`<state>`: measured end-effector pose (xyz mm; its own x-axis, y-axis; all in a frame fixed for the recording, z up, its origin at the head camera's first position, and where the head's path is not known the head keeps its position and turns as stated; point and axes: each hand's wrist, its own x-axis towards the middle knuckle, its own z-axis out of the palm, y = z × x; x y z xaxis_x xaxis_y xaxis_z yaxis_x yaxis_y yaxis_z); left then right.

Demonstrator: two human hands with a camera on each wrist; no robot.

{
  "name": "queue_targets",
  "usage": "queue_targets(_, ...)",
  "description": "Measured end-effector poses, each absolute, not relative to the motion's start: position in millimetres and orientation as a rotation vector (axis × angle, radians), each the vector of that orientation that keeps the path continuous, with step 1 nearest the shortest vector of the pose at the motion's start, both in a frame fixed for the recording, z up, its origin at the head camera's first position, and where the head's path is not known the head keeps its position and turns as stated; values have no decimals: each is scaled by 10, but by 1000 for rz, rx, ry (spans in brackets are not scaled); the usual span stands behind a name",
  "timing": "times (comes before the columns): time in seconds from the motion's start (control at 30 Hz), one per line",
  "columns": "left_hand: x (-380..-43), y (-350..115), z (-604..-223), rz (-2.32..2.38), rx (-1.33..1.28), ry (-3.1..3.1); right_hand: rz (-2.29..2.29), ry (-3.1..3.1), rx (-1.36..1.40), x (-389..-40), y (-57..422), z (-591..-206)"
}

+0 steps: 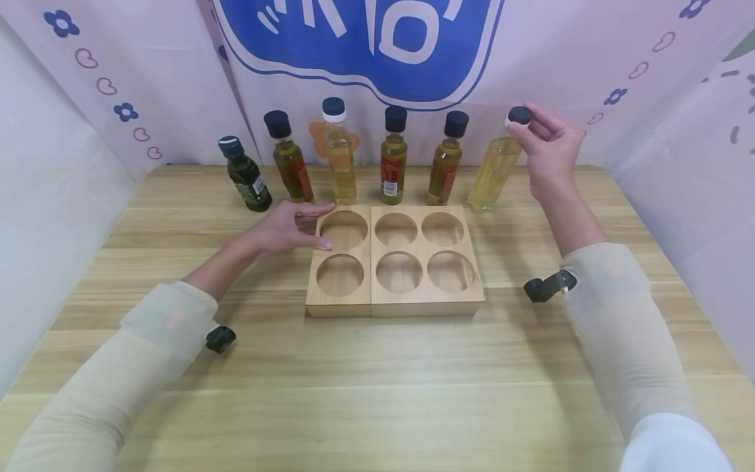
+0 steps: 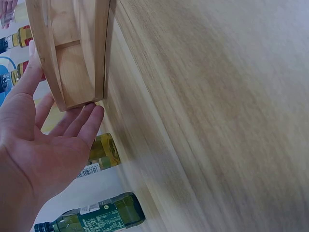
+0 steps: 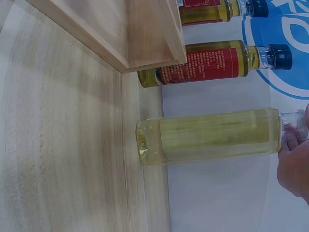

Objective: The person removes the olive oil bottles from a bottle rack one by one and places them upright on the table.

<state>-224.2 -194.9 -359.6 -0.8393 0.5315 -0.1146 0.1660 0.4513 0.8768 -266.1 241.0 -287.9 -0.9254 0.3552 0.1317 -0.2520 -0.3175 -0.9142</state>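
Observation:
My right hand [image 1: 553,154] pinches the black-capped neck of a clear glass bottle [image 1: 494,172] of pale yellow oil. The bottle leans, its cap end toward the right; in the right wrist view its base appears near the tabletop, but contact is unclear. My left hand [image 1: 284,227] touches the left end of a wooden bottle holder [image 1: 368,305] with round holes, fingers spread fairly straight, thumb and index finger along its edge. The holder is made of two blocks side by side, and its holes have no bottles in them.
Along the back wall stand a dark green bottle [image 1: 246,176], a clear bottle with a white-ringed cap [image 1: 341,164], and red-labelled oil bottles, one behind the left hand [image 1: 291,167], others at the middle [image 1: 393,164] and right [image 1: 444,167]. Everything is on a wood-grain table [image 1: 377,387].

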Motion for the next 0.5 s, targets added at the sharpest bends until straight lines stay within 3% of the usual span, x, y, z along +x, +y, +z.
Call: queue_targets(0.5,-2231,-1959,-3588,1333,595,2328,2237,-1735,-146,-2524,2482,-2929)
